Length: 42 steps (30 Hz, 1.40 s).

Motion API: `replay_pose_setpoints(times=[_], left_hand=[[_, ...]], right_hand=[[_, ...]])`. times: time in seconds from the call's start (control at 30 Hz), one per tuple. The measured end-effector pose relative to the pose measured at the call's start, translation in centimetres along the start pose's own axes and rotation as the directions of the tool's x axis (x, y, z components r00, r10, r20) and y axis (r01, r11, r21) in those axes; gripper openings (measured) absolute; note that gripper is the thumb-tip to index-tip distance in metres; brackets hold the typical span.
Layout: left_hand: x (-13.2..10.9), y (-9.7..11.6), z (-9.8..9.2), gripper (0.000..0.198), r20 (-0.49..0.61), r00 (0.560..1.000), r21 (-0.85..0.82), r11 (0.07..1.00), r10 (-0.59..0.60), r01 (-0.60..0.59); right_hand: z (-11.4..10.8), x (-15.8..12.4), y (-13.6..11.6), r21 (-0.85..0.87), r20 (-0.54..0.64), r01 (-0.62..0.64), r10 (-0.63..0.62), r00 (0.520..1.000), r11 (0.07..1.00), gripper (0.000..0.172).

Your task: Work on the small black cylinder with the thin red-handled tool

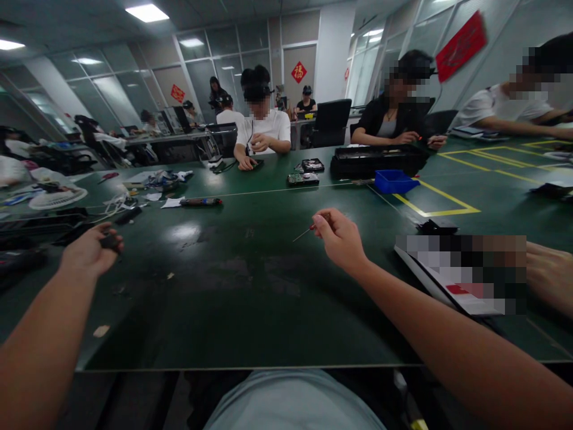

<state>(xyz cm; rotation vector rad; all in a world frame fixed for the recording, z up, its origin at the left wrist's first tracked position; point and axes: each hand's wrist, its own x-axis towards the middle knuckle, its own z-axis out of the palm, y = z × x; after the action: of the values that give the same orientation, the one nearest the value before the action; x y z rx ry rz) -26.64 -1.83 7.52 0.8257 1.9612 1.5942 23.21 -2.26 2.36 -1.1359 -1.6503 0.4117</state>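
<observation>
My left hand (92,251) is raised over the left side of the green table (215,322). Its fingers are closed round a small dark piece (108,241) whose kind I cannot make out. Over the middle of the table, my right hand (342,242) pinches a thin screwdriver (302,234). Its bare metal shaft points left and slightly down, and a bit of red handle shows at the fingertips. The two hands are well apart.
Beyond my hands lie a brown-and-black tool (201,202), hard drives (303,179), a blue bin (394,181) and a long black casing (378,161). Cables (117,204) clutter the left. At right, another person's hand (550,272) is beside a partly blurred white-edged object (421,278).
</observation>
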Motion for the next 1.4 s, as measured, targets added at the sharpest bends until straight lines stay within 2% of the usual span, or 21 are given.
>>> replay_pose_setpoints(times=[0.07, 0.17, 0.2, 0.23, 0.33, 0.43, 0.5, 0.6, 0.67, 0.73, 0.83, 0.9, 0.97, 1.13, 1.23, 1.3, 1.4], left_hand=[[-1.3, 0.4, 3.1, 0.024, 0.17, 0.985, -0.186, 0.98, -0.043, 0.074], [-4.9, 1.3, 7.9, 0.024, 0.365, 0.931, -0.296, 0.946, -0.017, 0.134], [-6.3, 1.6, 9.4, 0.023, 0.473, 0.881, -0.31, 0.932, -0.017, 0.185], [-7.7, 1.8, 10.8, 0.022, 0.596, 0.803, -0.3, 0.923, -0.017, 0.242], [-12.1, 2.3, 14.7, 0.029, 0.774, 0.633, -0.251, 0.922, 0.008, 0.296], [-16.4, 2.3, 17.8, 0.029, 0.882, 0.466, -0.203, 0.951, 0.073, 0.234], [-19.0, 2.0, 19.5, 0.025, 0.897, 0.42, -0.211, 0.968, 0.137, 0.134], [-21.7, 1.0, 21.1, 0.032, 0.882, 0.415, -0.189, 0.975, 0.222, -0.12], [-22.5, -0.1, 21.7, 0.049, 0.873, 0.41, -0.13, 0.937, 0.263, -0.324], [-22.5, -1.1, 21.9, 0.057, 0.867, 0.4, -0.076, 0.874, 0.296, -0.481], [-21.7, -2.3, 21.9, 0.044, 0.863, 0.368, -0.048, 0.783, 0.345, -0.62], [-21.1, -2.7, 21.7, 0.032, 0.858, 0.344, -0.056, 0.736, 0.381, -0.675], [-20.7, -2.9, 21.5, 0.028, 0.838, 0.345, -0.069, 0.709, 0.423, -0.702], [-20.1, -2.8, 21.3, 0.047, 0.793, 0.428, -0.044, 0.742, 0.434, -0.669], [-20.0, -2.9, 21.3, 0.041, 0.777, 0.469, -0.029, 0.768, 0.42, -0.639], [-19.9, -3.0, 21.3, 0.036, 0.766, 0.453, -0.049, 0.743, 0.457, -0.667], [-19.8, -3.2, 21.4, 0.038, 0.763, 0.414, -0.075, 0.704, 0.497, -0.707]], right_hand=[[0.0, -0.1, 0.0, -0.006, 0.005, -0.004, 0.004, 1.0, 1.0, 0.024], [-0.1, -0.2, -0.2, -0.004, 0.01, -0.004, 0.004, 1.0, 1.0, 0.024], [-0.1, -0.2, -0.2, -0.002, 0.015, -0.002, 0.002, 1.0, 1.0, 0.024], [-0.1, -0.2, -0.3, -0.001, 0.018, 0.0, 0.0, 1.0, 1.0, 0.024], [-0.2, -0.2, -0.4, -0.011, 0.037, 0.0, 0.001, 0.999, 1.0, 0.025], [-0.2, -0.1, -0.5, -0.034, 0.053, -0.013, 0.014, 0.998, 0.999, 0.024], [-0.1, -0.1, -0.5, -0.04, 0.05, -0.019, 0.021, 0.999, 0.999, 0.024], [-0.1, -0.1, -0.5, -0.026, 0.042, -0.024, 0.025, 0.999, 0.999, 0.024], [0.0, -0.1, -0.4, -0.023, 0.049, -0.03, 0.032, 0.998, 0.999, 0.026], [0.1, -0.1, -0.3, -0.02, 0.065, -0.037, 0.039, 0.997, 0.999, 0.027], [0.2, -0.2, -0.2, 0.055, 0.086, -0.059, 0.054, 0.995, 0.997, 0.027], [0.3, -0.2, -0.2, 0.144, 0.073, -0.08, 0.07, 0.995, 0.986, 0.027], [0.3, -0.2, -0.3, 0.206, 0.04, -0.085, 0.078, 0.996, 0.975, 0.026], [0.4, -0.3, -0.5, 0.232, 0.034, -0.058, 0.051, 0.998, 0.971, 0.023], [0.4, -0.4, -0.6, 0.243, 0.067, -0.059, 0.044, 0.997, 0.968, 0.023], [0.4, -0.5, -0.7, 0.236, 0.077, -0.064, 0.047, 0.996, 0.97, 0.022], [0.5, -0.5, -0.8, 0.206, 0.082, -0.075, 0.059, 0.995, 0.976, 0.021]])
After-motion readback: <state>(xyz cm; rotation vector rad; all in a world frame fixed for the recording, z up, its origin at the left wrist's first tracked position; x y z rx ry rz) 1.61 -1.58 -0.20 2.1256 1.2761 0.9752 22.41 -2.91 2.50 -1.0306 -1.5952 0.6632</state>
